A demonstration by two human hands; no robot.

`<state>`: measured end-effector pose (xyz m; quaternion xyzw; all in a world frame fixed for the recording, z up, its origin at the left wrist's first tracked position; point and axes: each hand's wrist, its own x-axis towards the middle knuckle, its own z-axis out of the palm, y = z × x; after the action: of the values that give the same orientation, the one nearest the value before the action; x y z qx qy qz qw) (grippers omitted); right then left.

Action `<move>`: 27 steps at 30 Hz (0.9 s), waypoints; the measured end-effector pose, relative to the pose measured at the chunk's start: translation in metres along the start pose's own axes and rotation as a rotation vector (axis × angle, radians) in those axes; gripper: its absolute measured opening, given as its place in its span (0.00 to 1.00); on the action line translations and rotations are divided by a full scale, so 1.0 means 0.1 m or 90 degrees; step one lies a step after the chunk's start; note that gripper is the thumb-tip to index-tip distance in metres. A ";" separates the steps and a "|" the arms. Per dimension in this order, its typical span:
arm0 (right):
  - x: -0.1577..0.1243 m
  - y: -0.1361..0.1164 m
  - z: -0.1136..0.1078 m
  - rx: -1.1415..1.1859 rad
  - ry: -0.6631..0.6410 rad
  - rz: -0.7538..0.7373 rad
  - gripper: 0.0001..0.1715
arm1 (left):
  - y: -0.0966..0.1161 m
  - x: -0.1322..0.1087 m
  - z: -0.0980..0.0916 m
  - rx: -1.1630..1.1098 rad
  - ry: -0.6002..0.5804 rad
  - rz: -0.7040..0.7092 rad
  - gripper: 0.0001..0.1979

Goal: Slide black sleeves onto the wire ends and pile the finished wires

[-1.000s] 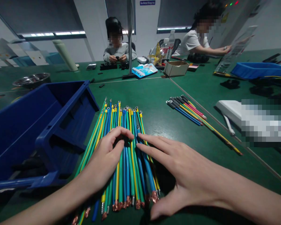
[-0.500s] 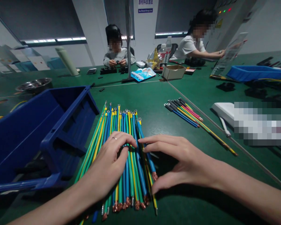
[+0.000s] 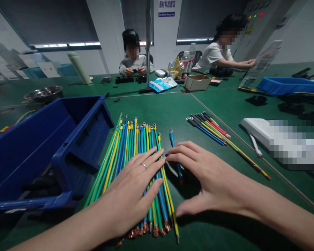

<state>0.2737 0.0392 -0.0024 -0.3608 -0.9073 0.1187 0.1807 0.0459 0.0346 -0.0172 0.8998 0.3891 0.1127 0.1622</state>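
A flat row of blue, green and yellow wires point(image 3: 131, 146) with ring terminals at the far ends and bare copper at the near ends lies on the green table point(image 3: 162, 108). My left hand point(image 3: 132, 190) lies flat on the row, fingers spread, a ring on one finger. Just right of the row my right hand point(image 3: 209, 177) rests with its fingers stretched out, fingertips on a single blue wire point(image 3: 174, 148) that lies apart from the row. Neither hand grips anything.
A large dark blue bin point(image 3: 42, 146) stands at the left. To the right lie a small bundle of coloured wires point(image 3: 211, 127) and a white device point(image 3: 259, 127). Two people work at the far side, near a cardboard box point(image 3: 197, 82).
My left hand has flattened on the wires with its fingers spread. My right hand has drawn one blue wire out of the row to the right.
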 end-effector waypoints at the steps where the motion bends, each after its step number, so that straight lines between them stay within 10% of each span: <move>1: -0.03 -0.03 0.03 0.003 0.002 -0.006 0.52 | 0.00 0.00 0.00 0.004 0.004 -0.002 0.22; 7: -0.14 -0.09 0.18 -0.048 -0.054 -0.013 0.72 | 0.01 0.00 0.01 0.034 0.022 0.009 0.24; 27: -0.06 -0.04 0.23 -0.047 0.006 -0.025 0.65 | -0.01 0.01 0.03 0.029 0.035 -0.012 0.24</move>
<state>0.2654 0.0301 -0.0233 -0.3496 -0.9173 0.0796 0.1735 0.0464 0.0355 -0.0202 0.8961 0.4043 0.1266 0.1322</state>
